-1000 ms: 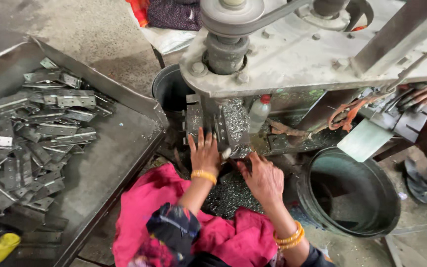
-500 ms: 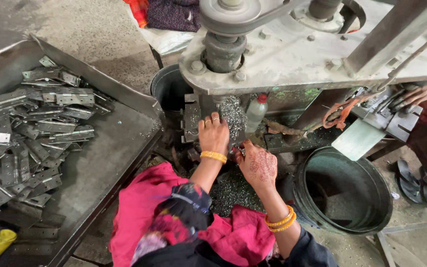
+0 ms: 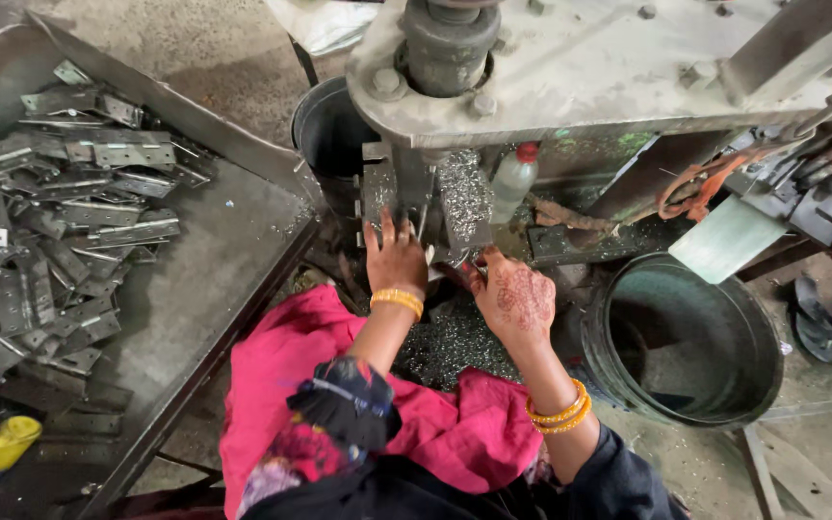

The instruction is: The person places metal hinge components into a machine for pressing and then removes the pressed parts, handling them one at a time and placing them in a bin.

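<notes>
My left hand (image 3: 395, 258), with a yellow bangle at the wrist, reaches up under the grey press machine (image 3: 570, 67). Its fingers are spread against the dark metal die block (image 3: 379, 188). My right hand (image 3: 517, 297), patterned with henna and wearing orange bangles, sits just to the right. Its fingertips are curled toward the gap below the shavings-coated block (image 3: 464, 197); whatever they pinch is hidden. A heap of shiny metal shavings (image 3: 445, 342) lies under both hands, above the pink cloth (image 3: 291, 385) on my lap.
On the left, a steel tray (image 3: 214, 279) holds several flat metal hinge plates (image 3: 60, 221). A black bucket (image 3: 690, 342) stands at the right, and a dark bin (image 3: 325, 125) sits behind the die. A red-capped plastic bottle (image 3: 512, 178) is beside the block. Sandals (image 3: 825, 323) lie at far right.
Both hands have moved up from the shavings heap toward the die. The left hand now has its fingers spread on the block, and the right has closed in beside it.
</notes>
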